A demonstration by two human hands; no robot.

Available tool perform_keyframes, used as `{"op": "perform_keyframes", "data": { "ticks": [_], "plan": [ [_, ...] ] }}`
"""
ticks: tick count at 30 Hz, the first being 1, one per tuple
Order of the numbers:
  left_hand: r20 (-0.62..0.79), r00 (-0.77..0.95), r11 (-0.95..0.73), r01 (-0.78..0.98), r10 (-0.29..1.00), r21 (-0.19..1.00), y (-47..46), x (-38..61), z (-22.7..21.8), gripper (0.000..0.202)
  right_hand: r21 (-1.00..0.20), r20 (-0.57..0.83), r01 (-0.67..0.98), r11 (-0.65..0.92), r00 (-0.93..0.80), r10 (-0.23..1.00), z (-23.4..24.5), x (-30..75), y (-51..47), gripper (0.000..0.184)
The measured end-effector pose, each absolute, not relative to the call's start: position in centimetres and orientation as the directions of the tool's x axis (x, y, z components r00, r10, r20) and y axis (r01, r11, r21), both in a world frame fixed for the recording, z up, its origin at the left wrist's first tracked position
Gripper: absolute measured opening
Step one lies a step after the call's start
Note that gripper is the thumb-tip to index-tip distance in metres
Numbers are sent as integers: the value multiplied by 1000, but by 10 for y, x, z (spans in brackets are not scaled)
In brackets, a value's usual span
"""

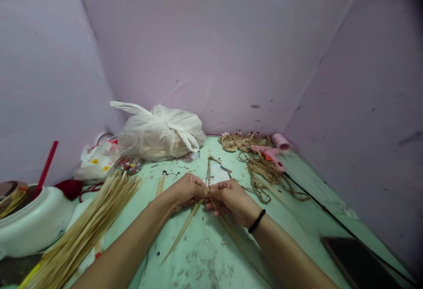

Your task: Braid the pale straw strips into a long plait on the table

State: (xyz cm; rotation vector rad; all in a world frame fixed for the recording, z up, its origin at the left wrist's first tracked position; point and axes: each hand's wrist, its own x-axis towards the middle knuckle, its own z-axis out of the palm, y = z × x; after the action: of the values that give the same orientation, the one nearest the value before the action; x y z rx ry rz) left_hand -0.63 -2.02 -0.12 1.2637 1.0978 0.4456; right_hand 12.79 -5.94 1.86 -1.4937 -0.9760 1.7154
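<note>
The left hand [191, 190] and right hand [234, 196] meet at the braided cord [209, 171], mid-frame. On the right, the glue gun [270, 153] lies by the rope pile [264, 171], the spool [280, 142] behind. Fiber strips [86, 231] lie lower left, beside the pot [39, 223]. The plastic bag [165, 135] sits behind them.

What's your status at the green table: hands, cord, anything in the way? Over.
Left fingers and right fingers pinched on twisted cord. Loose strands trailing toward the wearer. Pink glue gun off right, seemingly out of the way. Over.

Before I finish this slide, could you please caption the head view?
Left hand and right hand pinching a thin brown fibre cord over a pale green tabletop.
</note>
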Motion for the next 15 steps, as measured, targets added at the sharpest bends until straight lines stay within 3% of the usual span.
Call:
{"op": "perform_keyframes", "data": {
  "ticks": [5,9,15],
  "plan": [
    [-390,438,253,340,810,906,-24,-3,0,5,-898,-437,73,-434,-34,899,3,126,-58,19],
    [-323,444,100,455,836,885,-26,-4,7,8,-921,-379,95,-377,0,926,-5,128,-57,16],
    [-335,327,-53,780,884,623,-34,-6,21,11,-921,-389,37,-388,-10,921,-13,126,-59,11]
  ]
}}
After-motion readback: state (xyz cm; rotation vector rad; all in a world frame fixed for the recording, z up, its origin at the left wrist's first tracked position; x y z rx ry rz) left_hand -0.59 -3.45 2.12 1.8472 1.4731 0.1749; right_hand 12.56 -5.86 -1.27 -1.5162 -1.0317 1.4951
